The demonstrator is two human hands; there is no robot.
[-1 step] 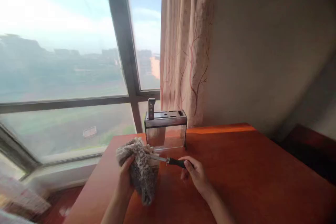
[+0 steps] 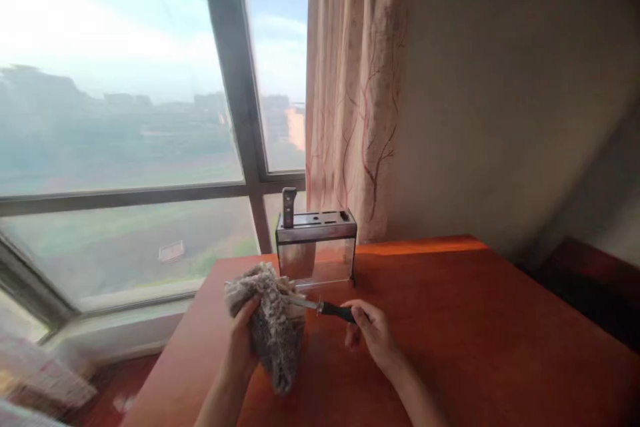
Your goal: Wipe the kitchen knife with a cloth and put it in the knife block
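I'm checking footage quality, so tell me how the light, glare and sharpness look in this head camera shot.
Head view: the window is blown out and hazy, with soft scenery outside; a bright sunlit strip crosses the far edge of the table; the right corner falls dark; the frame bends toward its edges; the cloth, the knife and both hands are mildly soft but readable.

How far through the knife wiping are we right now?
Looks done: one metal-handled knife already stands in the clear-sided knife block. In hand: the left hand wraps the shaggy grey cloth around the blade of a black-handled knife, which the right hand holds by the handle. Left: the block's other slots are empty, so this knife probably goes there.
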